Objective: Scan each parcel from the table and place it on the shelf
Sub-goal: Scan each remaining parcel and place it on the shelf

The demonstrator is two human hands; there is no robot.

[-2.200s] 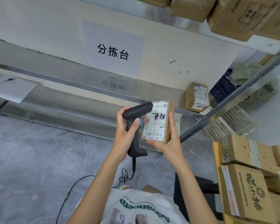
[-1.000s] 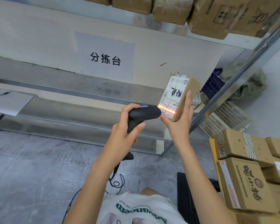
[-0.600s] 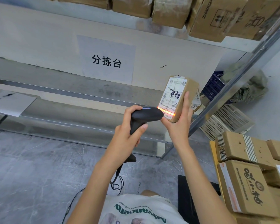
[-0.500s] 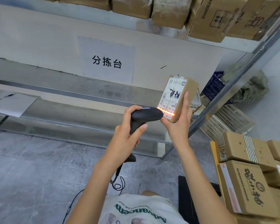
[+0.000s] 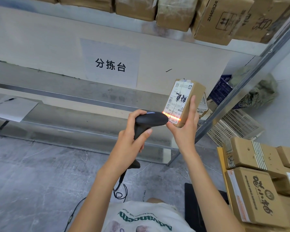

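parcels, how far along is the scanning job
Done: one small box sits on the shelf. In hand: right hand holds a parcel while left hand aims the scanner at its label. Left: the stack at right.

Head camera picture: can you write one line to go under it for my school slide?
The left hand aims a black scanner at the label of a small parcel held up by the right hand.

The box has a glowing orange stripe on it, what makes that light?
In the head view, the stripe crosses the label near the bottom of the box, right in front of the scanner the left hand points at it; probably the scanner's beam.
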